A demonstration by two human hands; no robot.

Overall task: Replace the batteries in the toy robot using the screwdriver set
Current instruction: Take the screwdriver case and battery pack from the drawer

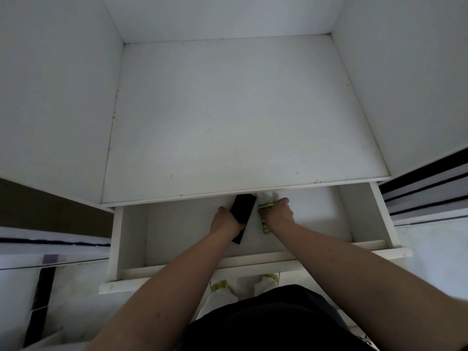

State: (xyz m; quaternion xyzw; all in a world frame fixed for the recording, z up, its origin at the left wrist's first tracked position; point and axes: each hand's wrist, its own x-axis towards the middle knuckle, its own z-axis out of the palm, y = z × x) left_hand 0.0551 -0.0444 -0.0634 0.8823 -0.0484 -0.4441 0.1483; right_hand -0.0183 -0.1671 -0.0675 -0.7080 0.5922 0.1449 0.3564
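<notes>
Both my hands reach into an open white drawer (131, 239) under a white shelf. My left hand (225, 222) grips a flat black case (244, 210), which lies tilted with its far end under the shelf edge. My right hand (278, 214) is closed on green batteries (266, 205); another green piece (266, 228) shows below the hand near the wrist. A white object (266, 196) lies just behind the batteries, partly hidden by the shelf. The toy robot is not in view.
The white shelf surface (228, 117) sits above the drawer inside a white cabinet with side walls. The drawer's front panel (253, 262) is near my body. My feet in white and green socks (268, 281) stand on the floor below.
</notes>
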